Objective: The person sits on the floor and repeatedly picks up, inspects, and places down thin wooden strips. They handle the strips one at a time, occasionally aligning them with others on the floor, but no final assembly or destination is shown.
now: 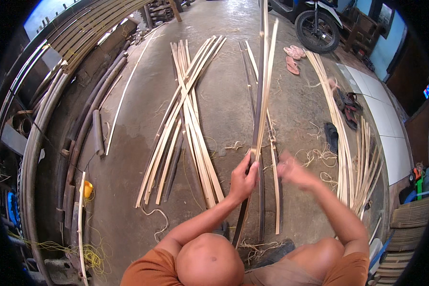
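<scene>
My left hand (244,178) is closed around a small bundle of long bamboo strips (260,107), dark on one side and pale on the other, which stand up steeply in front of me. To its right, my right hand (294,172) is smeared by motion, so its fingers are unclear. Below and between the hands, a few loose strips (276,190) lie on the concrete floor. Left of them, two piles of split bamboo (195,119) cross each other in an X.
More long strips (336,124) lie along the right, near sandals (350,107), pink slippers (293,64) and a motorcycle wheel (318,31). Bamboo poles (97,95) line the left, with yellow twine (93,257) at lower left. Shavings (314,157) litter the floor.
</scene>
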The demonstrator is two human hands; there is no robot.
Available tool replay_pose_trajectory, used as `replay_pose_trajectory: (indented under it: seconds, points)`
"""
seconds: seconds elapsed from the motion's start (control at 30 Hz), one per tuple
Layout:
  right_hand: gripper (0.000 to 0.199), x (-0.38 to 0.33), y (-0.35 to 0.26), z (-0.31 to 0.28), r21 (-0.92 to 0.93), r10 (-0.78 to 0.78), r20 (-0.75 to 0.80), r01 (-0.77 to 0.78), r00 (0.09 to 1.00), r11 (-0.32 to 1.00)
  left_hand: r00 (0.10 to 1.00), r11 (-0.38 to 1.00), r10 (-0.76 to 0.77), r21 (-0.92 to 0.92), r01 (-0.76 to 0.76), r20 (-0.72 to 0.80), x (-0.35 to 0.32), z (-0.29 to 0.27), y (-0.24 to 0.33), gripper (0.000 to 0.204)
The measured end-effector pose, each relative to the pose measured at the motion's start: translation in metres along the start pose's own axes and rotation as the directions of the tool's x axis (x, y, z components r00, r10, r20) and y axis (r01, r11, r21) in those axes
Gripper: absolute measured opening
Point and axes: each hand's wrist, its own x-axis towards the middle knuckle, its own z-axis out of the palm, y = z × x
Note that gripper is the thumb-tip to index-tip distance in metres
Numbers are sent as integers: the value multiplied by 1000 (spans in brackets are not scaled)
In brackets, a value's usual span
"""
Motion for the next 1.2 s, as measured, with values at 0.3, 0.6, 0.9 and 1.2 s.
replay_pose_trajectory:
  seconds: [0.3, 0.6, 0.9, 1.2]
  points:
    - [37, -26, 36, 131, 152, -211, 413, 162, 886, 975, 994, 949, 93, -298, -107, -59, 91, -7, 56, 57]
    - [34, 44, -36, 134, 339, -164, 427, 11, 889, 941, 962, 974, -138, -208, 89, -236, 58, -76, -21, 43]
    - [39, 62, 12, 156, 358, 113, 307, -225, 945, 906, 914, 924, -332, -275, 265, -235, 33, -78, -71, 20]
    - [50, 32, 30, 134, 41, -267, -124, 274, 956, 961, 897, 982, -172, -139, 125, -408, 57, -100, -76, 25]
